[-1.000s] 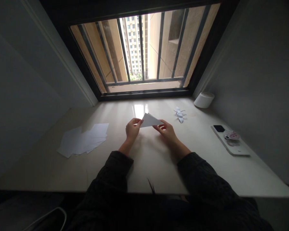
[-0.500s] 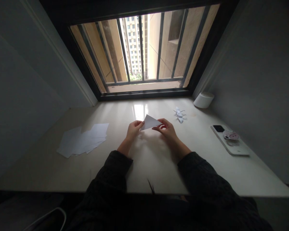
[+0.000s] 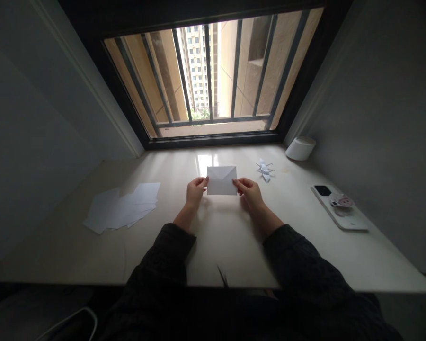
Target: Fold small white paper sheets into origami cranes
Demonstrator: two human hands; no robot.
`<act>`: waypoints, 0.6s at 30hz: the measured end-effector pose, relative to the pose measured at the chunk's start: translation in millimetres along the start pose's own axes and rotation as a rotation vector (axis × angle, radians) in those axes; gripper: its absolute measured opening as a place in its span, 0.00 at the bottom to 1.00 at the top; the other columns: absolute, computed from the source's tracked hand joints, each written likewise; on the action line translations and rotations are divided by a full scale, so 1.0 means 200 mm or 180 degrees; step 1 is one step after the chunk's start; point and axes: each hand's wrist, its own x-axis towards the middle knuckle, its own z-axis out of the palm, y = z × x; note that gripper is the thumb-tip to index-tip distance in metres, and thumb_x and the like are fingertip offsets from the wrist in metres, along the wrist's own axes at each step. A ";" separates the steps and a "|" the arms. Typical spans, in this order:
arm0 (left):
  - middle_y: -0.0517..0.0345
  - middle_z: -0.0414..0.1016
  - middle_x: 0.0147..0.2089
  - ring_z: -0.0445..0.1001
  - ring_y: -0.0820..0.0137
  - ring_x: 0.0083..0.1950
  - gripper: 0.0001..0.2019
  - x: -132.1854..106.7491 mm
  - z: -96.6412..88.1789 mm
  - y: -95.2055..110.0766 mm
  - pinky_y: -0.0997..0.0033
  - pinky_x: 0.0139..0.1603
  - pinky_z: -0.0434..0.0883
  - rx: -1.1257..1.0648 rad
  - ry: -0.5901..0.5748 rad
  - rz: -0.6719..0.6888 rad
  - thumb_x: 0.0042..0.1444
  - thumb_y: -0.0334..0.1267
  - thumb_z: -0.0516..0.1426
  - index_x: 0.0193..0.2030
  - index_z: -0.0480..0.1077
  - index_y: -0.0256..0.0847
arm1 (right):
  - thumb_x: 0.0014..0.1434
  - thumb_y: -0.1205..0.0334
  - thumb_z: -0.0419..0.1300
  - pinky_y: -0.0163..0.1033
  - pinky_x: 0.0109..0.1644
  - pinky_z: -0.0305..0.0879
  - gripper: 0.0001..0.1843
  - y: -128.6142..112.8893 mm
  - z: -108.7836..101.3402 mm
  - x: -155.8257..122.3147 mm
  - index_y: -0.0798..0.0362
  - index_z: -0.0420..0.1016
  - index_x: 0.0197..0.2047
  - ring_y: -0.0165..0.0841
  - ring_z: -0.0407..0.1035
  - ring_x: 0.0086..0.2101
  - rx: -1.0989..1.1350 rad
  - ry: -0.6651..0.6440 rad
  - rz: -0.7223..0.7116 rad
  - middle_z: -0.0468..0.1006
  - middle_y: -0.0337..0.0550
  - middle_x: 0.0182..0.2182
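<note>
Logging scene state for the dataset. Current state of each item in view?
Paper: rectangular, diagonal creases showing, held up in both hands.
Left hand: pinching the paper's left edge.
Right hand: pinching the paper's right edge.
Sheets: loose, overlapping, lying flat.
Crane: folded from paper, lying down.
Phone: face down, grip on its back.
Canister: white, upright.

The left hand (image 3: 196,192) and right hand (image 3: 250,194) face each other in pinching grips.

One folded paper (image 3: 222,180), one paper crane (image 3: 265,169), one phone (image 3: 341,215)
</note>
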 end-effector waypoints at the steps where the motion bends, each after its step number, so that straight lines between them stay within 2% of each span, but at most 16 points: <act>1: 0.53 0.75 0.31 0.72 0.68 0.35 0.21 0.00 0.00 0.00 0.70 0.36 0.66 0.0049 -0.0012 0.0017 0.41 0.56 0.64 0.29 0.73 0.37 | 0.43 0.45 0.68 0.34 0.23 0.49 0.19 0.00 0.00 0.00 0.53 0.75 0.23 0.25 0.57 0.19 -0.0024 0.0032 0.0005 0.66 0.34 0.16; 7: 0.53 0.76 0.34 0.72 0.68 0.36 0.20 -0.01 -0.01 -0.02 0.69 0.37 0.66 0.0040 -0.0241 0.0057 0.42 0.55 0.63 0.32 0.74 0.38 | 0.42 0.42 0.67 0.35 0.22 0.51 0.21 0.01 -0.01 0.01 0.53 0.77 0.26 0.27 0.57 0.19 -0.0160 0.0152 0.0034 0.67 0.36 0.16; 11: 0.51 0.76 0.36 0.72 0.68 0.36 0.22 -0.01 -0.01 -0.02 0.68 0.38 0.66 0.0029 -0.0365 -0.0119 0.42 0.55 0.63 0.36 0.76 0.37 | 0.42 0.43 0.67 0.35 0.22 0.50 0.21 0.01 -0.01 0.01 0.54 0.78 0.27 0.27 0.58 0.19 -0.0137 0.0148 0.0093 0.68 0.36 0.16; 18: 0.52 0.74 0.37 0.70 0.70 0.37 0.22 -0.02 -0.02 0.02 0.71 0.37 0.65 -0.0116 -0.0390 -0.0518 0.40 0.56 0.64 0.34 0.76 0.39 | 0.41 0.43 0.68 0.35 0.21 0.50 0.21 0.04 -0.01 0.01 0.54 0.78 0.27 0.26 0.57 0.19 0.0011 -0.0015 0.0260 0.68 0.37 0.16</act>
